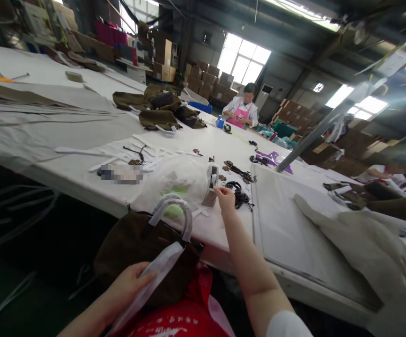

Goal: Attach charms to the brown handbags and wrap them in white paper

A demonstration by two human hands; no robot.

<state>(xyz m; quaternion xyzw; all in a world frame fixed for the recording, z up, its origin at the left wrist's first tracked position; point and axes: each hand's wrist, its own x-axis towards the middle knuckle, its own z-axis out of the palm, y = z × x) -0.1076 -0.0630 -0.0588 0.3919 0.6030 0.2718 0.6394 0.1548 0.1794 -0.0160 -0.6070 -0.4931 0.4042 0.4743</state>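
A dark brown bag (118,248) rests at the table edge against my lap, its arched handle (189,217) covered in whitish wrapping. My left hand (130,283) is closed around a flat strap (164,260) in the same pale wrapping, which runs down across the front of the bag. Stretched forward over the table, my right hand (225,199) pinches at the front of what looks like a small grey tape dispenser (212,180). Whatever is between its fingertips is too small to make out. A clear plastic bag (153,180) with something green inside lies left of the dispenser.
Black cords (238,194) and small brown tags (223,178) lie just beyond my right hand. Folded brown bags (158,119) are piled farther back. A metal pole (315,133) rises on the right beside grey sheet material (346,234). A person in a pink apron (240,116) works across the table.
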